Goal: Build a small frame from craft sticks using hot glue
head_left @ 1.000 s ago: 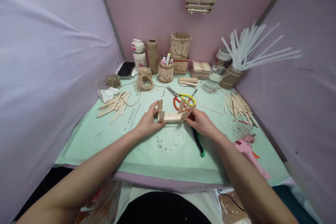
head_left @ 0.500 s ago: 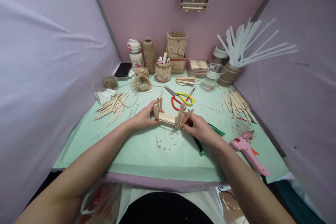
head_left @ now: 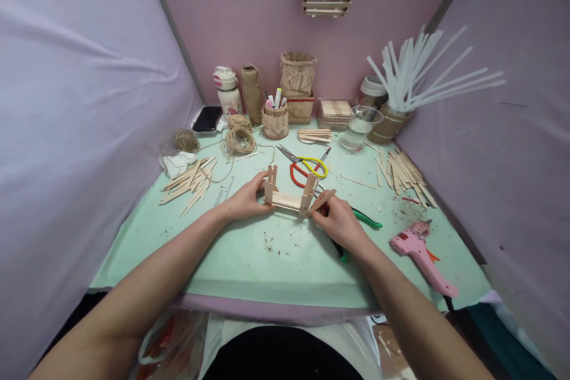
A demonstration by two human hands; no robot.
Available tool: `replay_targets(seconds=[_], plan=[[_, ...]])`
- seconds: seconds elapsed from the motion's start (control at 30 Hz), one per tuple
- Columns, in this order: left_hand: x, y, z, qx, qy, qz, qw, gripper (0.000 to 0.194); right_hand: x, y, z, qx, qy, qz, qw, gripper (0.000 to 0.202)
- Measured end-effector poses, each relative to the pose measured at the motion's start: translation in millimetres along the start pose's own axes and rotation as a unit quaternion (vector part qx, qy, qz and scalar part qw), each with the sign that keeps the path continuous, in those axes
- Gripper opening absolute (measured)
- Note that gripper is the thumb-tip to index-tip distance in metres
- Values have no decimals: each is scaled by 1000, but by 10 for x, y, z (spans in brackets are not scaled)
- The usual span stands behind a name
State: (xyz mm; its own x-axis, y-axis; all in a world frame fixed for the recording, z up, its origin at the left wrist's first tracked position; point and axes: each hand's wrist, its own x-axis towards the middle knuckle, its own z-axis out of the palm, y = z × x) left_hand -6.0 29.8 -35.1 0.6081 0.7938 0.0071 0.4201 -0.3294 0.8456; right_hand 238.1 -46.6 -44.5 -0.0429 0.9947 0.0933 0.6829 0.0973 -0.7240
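Observation:
A small wooden stick frame [head_left: 287, 200] with upright sticks at both ends is just above the green table. My left hand [head_left: 249, 197] grips its left end between thumb and fingers. At the frame's right end, my right hand [head_left: 337, 218] pinches a loose wooden stick [head_left: 324, 199] that slants up to the right. Whether that stick touches the frame is too small to tell. Green-handled pliers [head_left: 367, 218] lie partly hidden under my right hand. Just behind the frame are scissors [head_left: 315, 167] with yellow and red handles.
Stick piles lie at left [head_left: 191, 183] and right [head_left: 403, 175]. A pink glue gun [head_left: 421, 255] rests at the right. Twine [head_left: 239, 138], a pen holder [head_left: 275, 122], a cup of clear liquid [head_left: 356, 132] and a phone [head_left: 207, 119] stand or lie along the back.
My right hand has shifted slightly right with the loose stick, which now leans lower and farther from the frame's right uprights. The left hand keeps its hold on the frame.

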Motion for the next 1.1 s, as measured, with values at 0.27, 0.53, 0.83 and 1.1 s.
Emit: replay_targets(seconds=[0.27, 0.53, 0.83, 1.1], plan=[[-103, -114, 62, 38, 105, -30, 993, 100, -136, -85, 166, -9, 71, 35, 997, 8], [-749, 285, 876, 30, 283, -100, 953, 25, -237, -167, 206, -4, 93, 51, 994, 9], [-486, 422, 1092, -60, 273, -136, 951, 48, -365, -289, 304, 10, 85, 22, 996, 12], [-487, 430, 1112, -18, 267, -148, 952, 52, -450, -264, 405, -38, 79, -11, 996, 12]])
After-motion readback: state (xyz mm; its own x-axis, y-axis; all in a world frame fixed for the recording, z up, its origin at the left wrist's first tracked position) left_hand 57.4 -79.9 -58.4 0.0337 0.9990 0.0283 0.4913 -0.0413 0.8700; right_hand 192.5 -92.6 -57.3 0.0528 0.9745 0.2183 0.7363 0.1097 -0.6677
